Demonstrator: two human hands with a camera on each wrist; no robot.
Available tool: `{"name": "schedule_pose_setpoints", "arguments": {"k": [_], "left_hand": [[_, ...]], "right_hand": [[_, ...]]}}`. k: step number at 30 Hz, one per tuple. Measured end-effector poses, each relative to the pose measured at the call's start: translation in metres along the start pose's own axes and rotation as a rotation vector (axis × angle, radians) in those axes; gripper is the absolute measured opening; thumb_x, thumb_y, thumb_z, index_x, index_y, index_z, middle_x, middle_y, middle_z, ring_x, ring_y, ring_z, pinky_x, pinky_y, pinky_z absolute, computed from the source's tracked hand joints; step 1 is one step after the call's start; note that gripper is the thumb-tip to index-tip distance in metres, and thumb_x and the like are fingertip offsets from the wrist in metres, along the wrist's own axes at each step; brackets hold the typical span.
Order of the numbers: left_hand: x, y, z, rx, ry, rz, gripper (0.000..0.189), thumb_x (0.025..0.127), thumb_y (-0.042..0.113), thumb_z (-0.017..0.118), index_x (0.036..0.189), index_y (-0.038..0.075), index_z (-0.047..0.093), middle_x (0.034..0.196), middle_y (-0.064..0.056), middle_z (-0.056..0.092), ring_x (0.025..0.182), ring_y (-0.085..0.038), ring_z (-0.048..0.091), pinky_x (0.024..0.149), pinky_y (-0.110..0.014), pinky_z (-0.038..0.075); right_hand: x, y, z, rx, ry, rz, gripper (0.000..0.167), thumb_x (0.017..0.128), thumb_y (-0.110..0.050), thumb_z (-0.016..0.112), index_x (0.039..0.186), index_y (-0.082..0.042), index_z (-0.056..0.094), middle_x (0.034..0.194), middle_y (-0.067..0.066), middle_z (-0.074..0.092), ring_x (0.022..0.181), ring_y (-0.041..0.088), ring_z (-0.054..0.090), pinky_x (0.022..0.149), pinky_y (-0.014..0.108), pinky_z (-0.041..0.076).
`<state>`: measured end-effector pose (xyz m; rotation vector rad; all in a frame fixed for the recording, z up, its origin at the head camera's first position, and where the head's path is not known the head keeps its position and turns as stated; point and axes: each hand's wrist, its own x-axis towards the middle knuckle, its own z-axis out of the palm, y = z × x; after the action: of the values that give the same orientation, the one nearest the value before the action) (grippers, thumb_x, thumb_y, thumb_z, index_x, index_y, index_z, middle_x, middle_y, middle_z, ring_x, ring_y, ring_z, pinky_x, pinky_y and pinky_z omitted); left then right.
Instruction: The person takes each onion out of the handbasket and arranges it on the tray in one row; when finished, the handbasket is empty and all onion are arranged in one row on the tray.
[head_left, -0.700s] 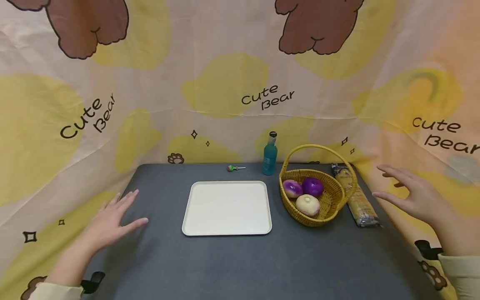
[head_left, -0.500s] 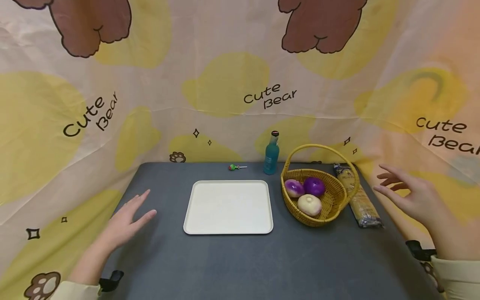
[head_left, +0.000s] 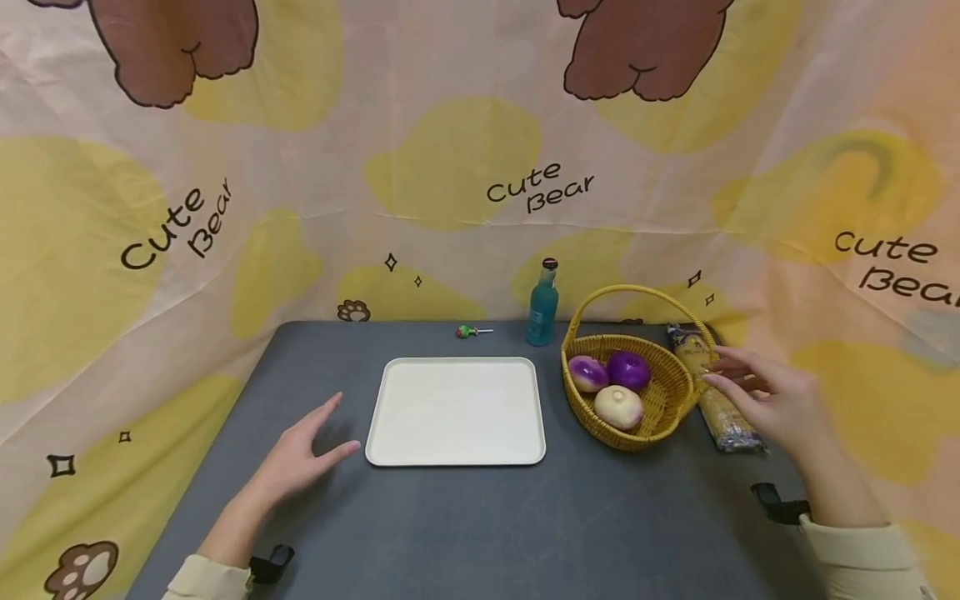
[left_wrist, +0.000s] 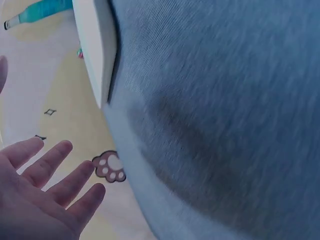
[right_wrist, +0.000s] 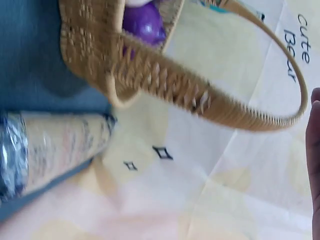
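My left hand (head_left: 296, 460) hovers over the table by the left edge of a white rectangular tray (head_left: 455, 412), fingers spread and holding nothing; the left wrist view shows its extended fingers (left_wrist: 70, 182). On the right, my right hand (head_left: 776, 404) overlaps the lower right side of the handle of a yellow wicker basket (head_left: 662, 402), its fingers loosely bent. In the right wrist view, a fingertip (right_wrist: 316, 107) appears at the edge beside the arched handle (right_wrist: 240, 115). Inside the basket lie a purple-and-white turnip (head_left: 588, 374), a round purple vegetable (head_left: 628, 371) and a whitish turnip (head_left: 618, 407).
A clear-wrapped package (head_left: 727, 421) of pale contents lies right of the basket, partly behind my right hand. Along the back stand a blue bottle (head_left: 542, 317) and a green-wrapped lollipop (head_left: 465, 332) lying flat. A printed cloth (head_left: 450, 183) hangs around the dark table (head_left: 487, 533).
My left hand has moved right, to the tray's left side. My right hand has moved left, from beyond the package to the basket's handle. Basket, tray and bottle stay put.
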<state>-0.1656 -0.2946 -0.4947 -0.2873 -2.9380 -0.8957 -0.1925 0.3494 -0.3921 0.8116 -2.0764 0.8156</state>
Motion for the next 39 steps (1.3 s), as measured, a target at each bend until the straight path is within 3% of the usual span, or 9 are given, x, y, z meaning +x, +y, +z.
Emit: {"name": "schedule_pose_setpoints", "arguments": {"k": [8,11,15,17,22,28,32,39], "left_hand": [[0.001,0.006,0.016,0.005,-0.042,-0.019,0.097,0.086,0.057,0.074,0.158,0.008,0.033,0.16,-0.021,0.037,0.144,-0.046,0.038,0.111,-0.066,0.034],[0.002,0.008,0.021,0.019,-0.05,-0.017,0.1,0.084,0.058,0.075,0.159,0.008,0.032,0.159,-0.023,0.037,0.144,-0.048,0.036,0.11,-0.068,0.034],[0.005,0.007,0.031,0.038,-0.057,-0.017,0.105,0.08,0.059,0.078,0.159,0.008,0.031,0.16,-0.024,0.034,0.148,-0.048,0.027,0.111,-0.07,0.03],[0.007,0.007,0.036,0.042,-0.064,-0.014,0.108,0.079,0.059,0.079,0.159,0.007,0.03,0.161,-0.024,0.031,0.15,-0.048,0.022,0.112,-0.07,0.028],[0.011,0.011,0.045,0.009,-0.089,-0.033,0.115,0.076,0.058,0.082,0.16,0.006,0.025,0.162,-0.026,0.028,0.15,-0.049,0.021,0.113,-0.07,0.027],[0.012,0.011,0.051,-0.031,-0.162,-0.077,0.12,0.075,0.056,0.084,0.161,0.002,0.02,0.162,-0.026,0.028,0.149,-0.05,0.024,0.114,-0.067,0.027],[0.013,0.012,0.053,-0.02,-0.177,-0.09,0.122,0.072,0.057,0.086,0.159,-0.001,0.023,0.161,-0.028,0.03,0.148,-0.051,0.026,0.114,-0.067,0.028],[0.015,0.013,0.054,-0.032,-0.179,-0.071,0.117,0.073,0.053,0.087,0.158,-0.002,0.028,0.16,-0.027,0.032,0.15,-0.051,0.02,0.114,-0.068,0.026]], "right_hand": [[-0.009,-0.008,0.027,0.093,-0.036,0.033,0.041,0.087,-0.03,0.08,0.109,0.004,0.075,0.084,0.017,0.075,0.084,-0.008,0.069,0.071,0.01,0.054],[-0.011,-0.01,0.036,0.105,-0.046,0.044,0.035,0.08,-0.01,0.086,0.11,0.002,0.076,0.086,0.013,0.076,0.084,-0.006,0.07,0.071,0.01,0.054],[-0.015,-0.012,0.047,0.093,-0.088,0.107,0.053,0.064,0.014,0.086,0.114,-0.002,0.075,0.091,0.011,0.077,0.084,-0.002,0.07,0.071,0.012,0.055],[-0.018,-0.012,0.051,0.069,-0.126,0.168,0.056,0.064,0.014,0.086,0.115,-0.005,0.075,0.096,0.012,0.077,0.083,-0.001,0.069,0.07,0.014,0.055],[-0.023,-0.01,0.063,0.001,-0.26,0.311,0.043,0.08,-0.004,0.085,0.121,-0.008,0.073,0.113,0.011,0.075,0.09,0.012,0.071,0.072,0.025,0.059],[-0.028,-0.002,0.077,-0.103,-0.438,0.412,0.051,0.087,-0.022,0.081,0.133,-0.007,0.065,0.13,0.018,0.065,0.108,0.038,0.065,0.086,0.055,0.054],[-0.031,0.003,0.083,-0.075,-0.5,0.469,0.058,0.088,-0.022,0.08,0.139,-0.004,0.058,0.138,0.023,0.057,0.121,0.046,0.057,0.094,0.063,0.048],[-0.031,0.005,0.094,0.005,-0.541,0.512,0.062,0.085,-0.018,0.082,0.139,0.0,0.057,0.141,0.028,0.054,0.13,0.05,0.05,0.103,0.067,0.041]]}}
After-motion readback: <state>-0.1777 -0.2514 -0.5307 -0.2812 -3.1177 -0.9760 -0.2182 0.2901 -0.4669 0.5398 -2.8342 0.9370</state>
